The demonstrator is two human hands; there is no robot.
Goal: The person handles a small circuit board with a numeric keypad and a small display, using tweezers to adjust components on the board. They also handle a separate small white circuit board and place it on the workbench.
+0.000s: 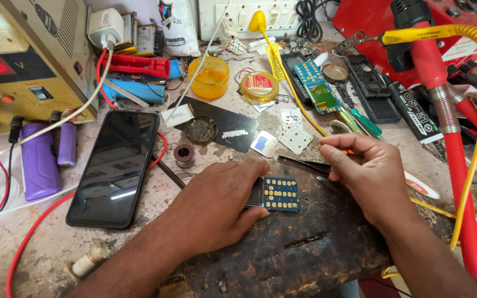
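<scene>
While the left hand [216, 198] pins a small blue circuit board [280, 193] flat on the scorched wooden block [305, 248], its long side running left to right, gold pads up, the right hand [368, 171] pinches slim black tweezers [305, 163], tips pointing left.

Glossy black glass on smartphone [112, 168], matt blue circuit board [280, 194] with shiny gold pads, dark metal tweezers [305, 164], scorched rough wooden block [293, 248], translucent orange plastic tub [209, 77], grimy bench [45, 254].
</scene>
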